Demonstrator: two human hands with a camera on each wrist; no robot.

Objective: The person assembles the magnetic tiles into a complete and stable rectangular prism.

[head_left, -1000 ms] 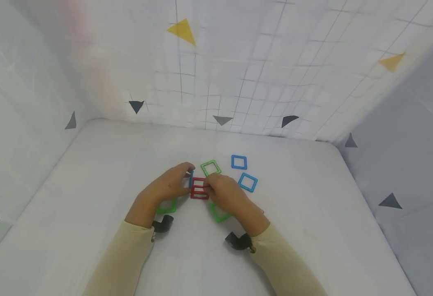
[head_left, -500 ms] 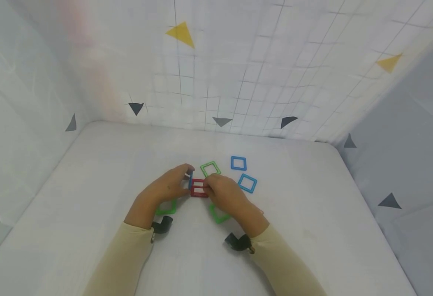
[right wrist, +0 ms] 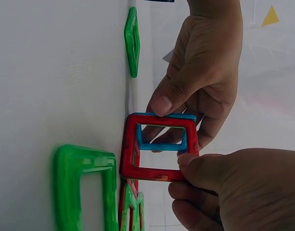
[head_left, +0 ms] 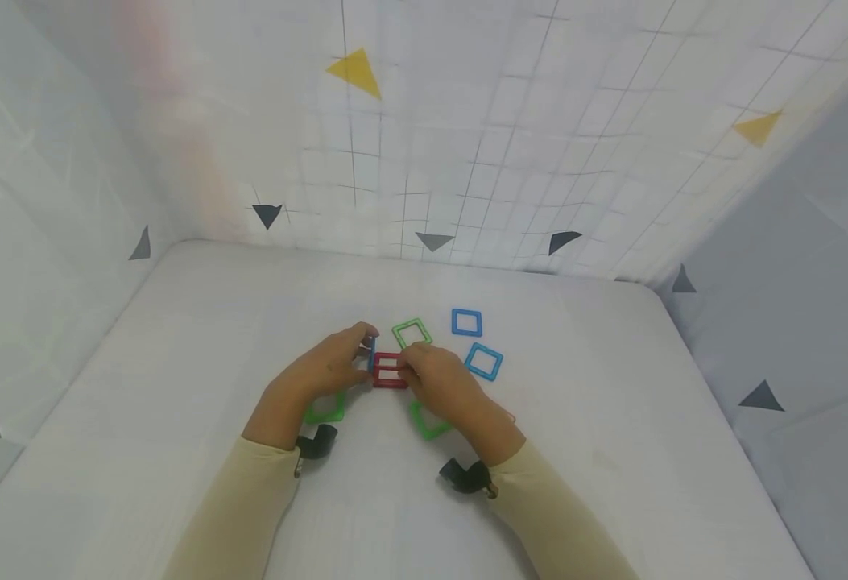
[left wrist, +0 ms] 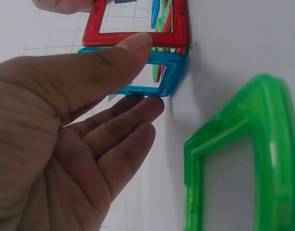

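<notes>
Square frame-shaped magnetic tiles are being handled on a white table. My left hand (head_left: pixel 328 364) pinches a blue magnetic tile (head_left: pixel 372 356) standing on edge, its thumb on one side and fingertips on the other. A red magnetic tile (right wrist: pixel 130 144) stands upright against the blue one at a corner. Its free side is pinched between the thumb and curled fingers of my right hand (right wrist: pixel 234 187). From the head view, red bars (head_left: pixel 390 383) show between both hands. More red and green edges (right wrist: pixel 133 209) appear beyond the red tile; how they join is unclear.
Green tiles lie beside the left wrist (head_left: pixel 328 416), by the right wrist (head_left: pixel 431 432) and behind the hands (head_left: pixel 412 332). Two blue tiles, one farther (head_left: pixel 467 322) and one nearer (head_left: pixel 484 362), lie to the right. A patterned cloth wall (head_left: pixel 431 145) rises behind the table.
Between the hands, the gap between the two middle red bars has closed since one second ago. Both hands keep their grips and nearly the same place; the head view has shifted slightly.
</notes>
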